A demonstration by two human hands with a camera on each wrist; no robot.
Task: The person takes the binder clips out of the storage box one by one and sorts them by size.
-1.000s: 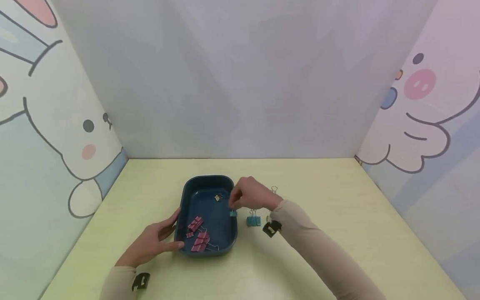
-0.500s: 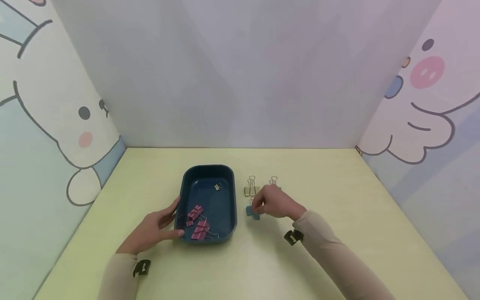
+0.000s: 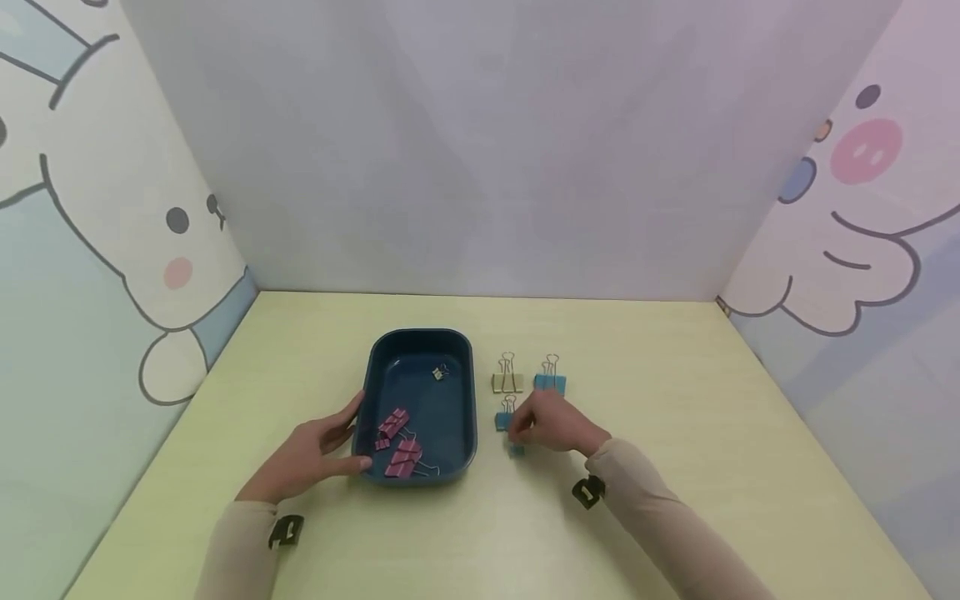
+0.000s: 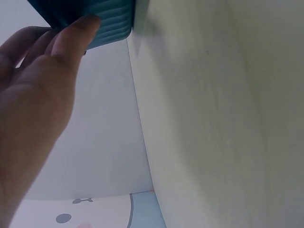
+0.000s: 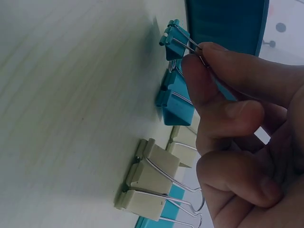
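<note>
My right hand (image 3: pixel 551 421) pinches the wire handles of a small blue binder clip (image 5: pixel 175 42) between thumb and index finger, close over the table. In the head view, that clip is just in front of a medium blue binder clip (image 3: pixel 504 422). A cream binder clip (image 3: pixel 507 382) and a large blue one (image 3: pixel 550 382) stand behind. Another cream clip (image 5: pixel 149 183) shows in the right wrist view; my right hand hides it from the head view. My left hand (image 3: pixel 303 458) touches the left side of a dark blue tray (image 3: pixel 475 433), fingers and thumb spread.
Inside the tray lie several pink binder clips (image 3: pixel 405 457) towards its near left and a small gold-coloured clip (image 3: pixel 438 374) farther back. The pale yellow tabletop (image 3: pixel 420 550) meets a plain back wall (image 3: pixel 480 167) and cartoon-printed side walls.
My right hand has carried the small blue clip from the tray's right rim rightwards, then slightly nearer, in front of the medium blue clip. The left hand stays at the tray.
</note>
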